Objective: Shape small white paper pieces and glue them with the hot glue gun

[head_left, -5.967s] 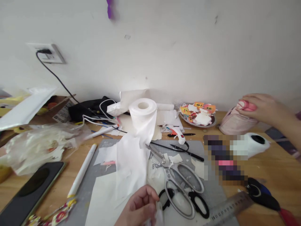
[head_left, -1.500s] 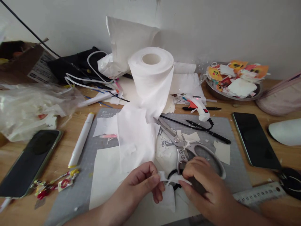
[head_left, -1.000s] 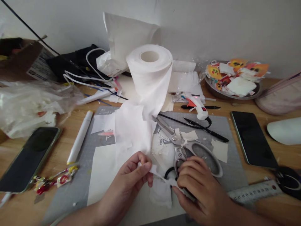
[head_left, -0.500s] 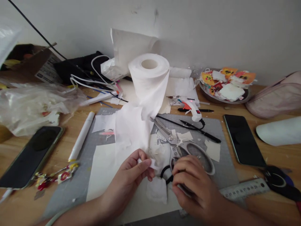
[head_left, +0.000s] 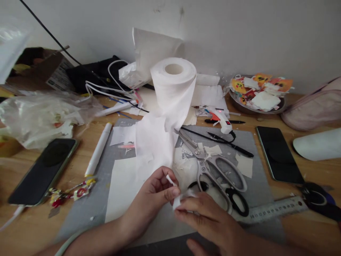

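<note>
My left hand (head_left: 157, 193) is closed, pinching a small strip of white tissue (head_left: 170, 180) between thumb and fingers. Right beside it, the fingertips of my right hand (head_left: 210, 217) are closed on a small white piece of tissue (head_left: 177, 203), close to my left thumb. Whether the two white bits are joined cannot be seen. Large grey-handled scissors (head_left: 204, 167) lie just beyond my right hand. A smaller pair with black handles (head_left: 237, 202) lies partly hidden behind that hand. Behind my left hand, a white tissue roll (head_left: 173, 85) stands upright with its loose end (head_left: 151, 142) draped forward.
A grey cutting mat (head_left: 80, 217) carries white paper (head_left: 122, 192) and scraps. A glue gun (head_left: 222, 121), pens and a metal bowl (head_left: 255, 108) of small crafts sit behind. Phones (head_left: 278, 154) lie on both sides. A steel ruler (head_left: 277, 209) lies at right, a white marker (head_left: 98, 149) at left.
My right hand has moved left from the black-handled scissors to my left hand and now grips a white piece. The white square on the paper no longer shows. The view has shifted slightly.
</note>
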A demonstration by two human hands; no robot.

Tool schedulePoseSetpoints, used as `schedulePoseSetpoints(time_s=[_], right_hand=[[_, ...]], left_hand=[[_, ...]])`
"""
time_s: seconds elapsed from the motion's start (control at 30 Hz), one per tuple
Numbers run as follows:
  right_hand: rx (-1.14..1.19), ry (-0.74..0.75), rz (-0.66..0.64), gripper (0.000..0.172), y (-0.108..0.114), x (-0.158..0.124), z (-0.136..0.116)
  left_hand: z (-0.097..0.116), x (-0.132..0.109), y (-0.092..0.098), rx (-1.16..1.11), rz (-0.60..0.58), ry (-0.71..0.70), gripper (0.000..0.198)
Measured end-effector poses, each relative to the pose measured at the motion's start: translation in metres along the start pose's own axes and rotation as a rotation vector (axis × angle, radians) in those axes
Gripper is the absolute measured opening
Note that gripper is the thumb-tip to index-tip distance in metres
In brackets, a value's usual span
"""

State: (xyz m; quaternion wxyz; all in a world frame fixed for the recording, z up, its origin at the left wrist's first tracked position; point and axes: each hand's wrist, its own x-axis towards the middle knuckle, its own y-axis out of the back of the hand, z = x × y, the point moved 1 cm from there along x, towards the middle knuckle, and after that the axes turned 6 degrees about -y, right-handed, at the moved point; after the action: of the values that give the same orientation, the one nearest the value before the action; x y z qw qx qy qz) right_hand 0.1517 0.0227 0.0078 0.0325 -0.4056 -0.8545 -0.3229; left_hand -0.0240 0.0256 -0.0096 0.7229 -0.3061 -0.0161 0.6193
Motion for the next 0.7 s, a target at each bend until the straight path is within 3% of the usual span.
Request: schedulePoseSetpoints(time_s=[0.2, 0.37, 0.7], right_hand=[[0.033, -0.162, -0.023, 0.062, -0.001, -0.006, 0.002], [0.065, -0.289, -0.007, 0.055, 0.005, 0.001, -0.006], [0.015, -0.261, -0.063, 0.046, 0.006, 0.001, -0.004]], left_hand=[[-0.002, -0.005, -0.003, -0.037, -0.007, -0.114, 0.022], [0.002, -0.009, -0.005, 0.053, 0.067, -0.140, 0.025], [-0.006, 0.000, 0.000, -0.100, 0.087, -0.139, 0.022]])
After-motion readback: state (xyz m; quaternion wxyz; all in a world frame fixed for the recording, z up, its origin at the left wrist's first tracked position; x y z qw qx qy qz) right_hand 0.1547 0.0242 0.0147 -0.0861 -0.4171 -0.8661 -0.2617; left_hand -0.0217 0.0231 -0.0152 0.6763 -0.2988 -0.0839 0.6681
